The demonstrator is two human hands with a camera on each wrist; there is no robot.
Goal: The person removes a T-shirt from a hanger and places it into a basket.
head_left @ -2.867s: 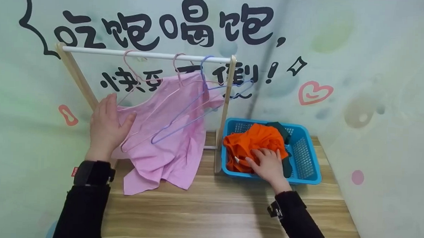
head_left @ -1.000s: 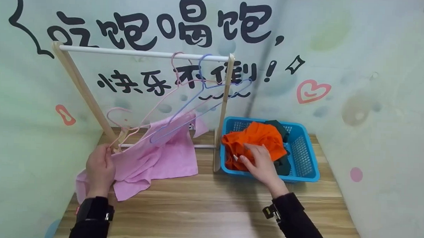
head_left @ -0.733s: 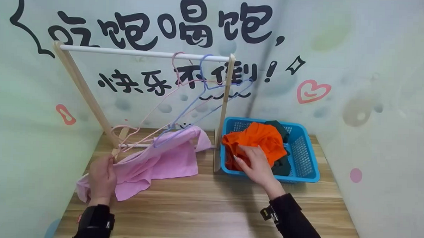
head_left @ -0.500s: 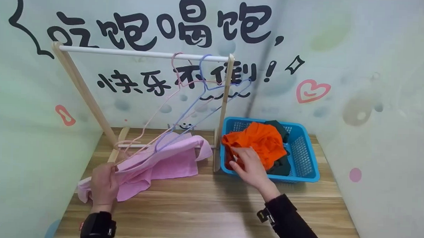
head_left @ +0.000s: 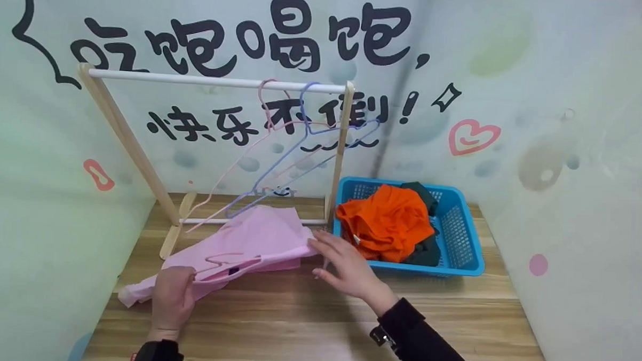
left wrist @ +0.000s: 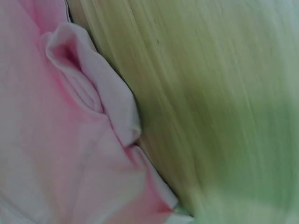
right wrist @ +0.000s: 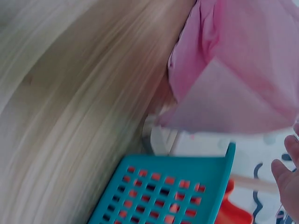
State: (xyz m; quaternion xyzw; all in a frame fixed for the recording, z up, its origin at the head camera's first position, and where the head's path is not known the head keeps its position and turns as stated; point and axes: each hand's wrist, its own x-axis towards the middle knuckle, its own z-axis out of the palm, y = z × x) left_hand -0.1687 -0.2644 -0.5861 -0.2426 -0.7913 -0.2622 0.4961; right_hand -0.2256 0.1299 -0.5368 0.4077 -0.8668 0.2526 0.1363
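A pink shirt (head_left: 255, 234) with a pink clothes hanger (head_left: 219, 259) inside its neckline lies low over the wooden table, in front of the rack. My left hand (head_left: 174, 298) grips the hanger near the collar with curled fingers. At the shirt's right end, my right hand (head_left: 350, 264) has its fingers extended, fingertips right at the cloth's edge. The left wrist view shows folded pink cloth (left wrist: 88, 158) beside bare wood, but no hand. In the right wrist view, part of my right hand (right wrist: 289, 172) shows below the draped shirt (right wrist: 243, 88).
A clothes rack with a white rail (head_left: 196, 79) and wooden posts stands behind. From the rail hang another pink hanger (head_left: 236, 164) and a blue hanger (head_left: 278, 168). To the right, a blue basket (head_left: 460, 233) holds an orange garment (head_left: 389, 220) and a dark green one (head_left: 425, 253).
My left hand has taken the pink hanger with the shirt off the rail and lowered it toward the table. My right hand has moved left from the basket to the shirt.
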